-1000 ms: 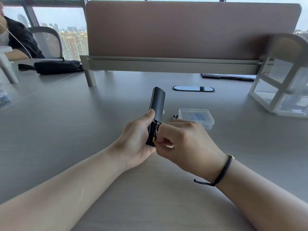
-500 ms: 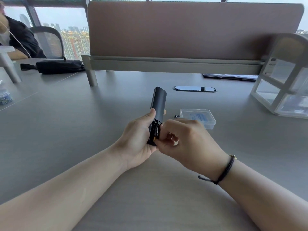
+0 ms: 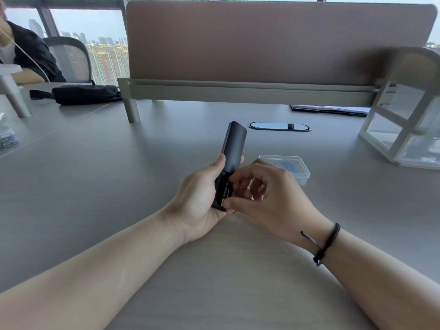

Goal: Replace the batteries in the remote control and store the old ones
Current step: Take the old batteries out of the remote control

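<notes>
My left hand [image 3: 198, 202] grips a black remote control [image 3: 234, 144] by its lower half and holds it tilted upright above the grey table. The back faces me, and the battery compartment at its lower end is open. My right hand [image 3: 273, 198] has its index fingertip at the top and its thumb at the bottom of that compartment, pinching a battery [image 3: 225, 192] that sits in the slot. Only a dark sliver of the battery shows. A small clear plastic box [image 3: 296, 166] with a blue label lies on the table just behind my right hand.
A white clear-panelled organiser [image 3: 404, 129] stands at the right. The brown divider panel [image 3: 262, 44] runs across the back, with a cable grommet [image 3: 278, 126] in front of it. A black pouch [image 3: 85, 94] and a seated person [image 3: 28, 55] are at the far left.
My right hand has rolled open toward me, and its thumb and index finger now span the compartment. The remote and my left hand stay almost still.
</notes>
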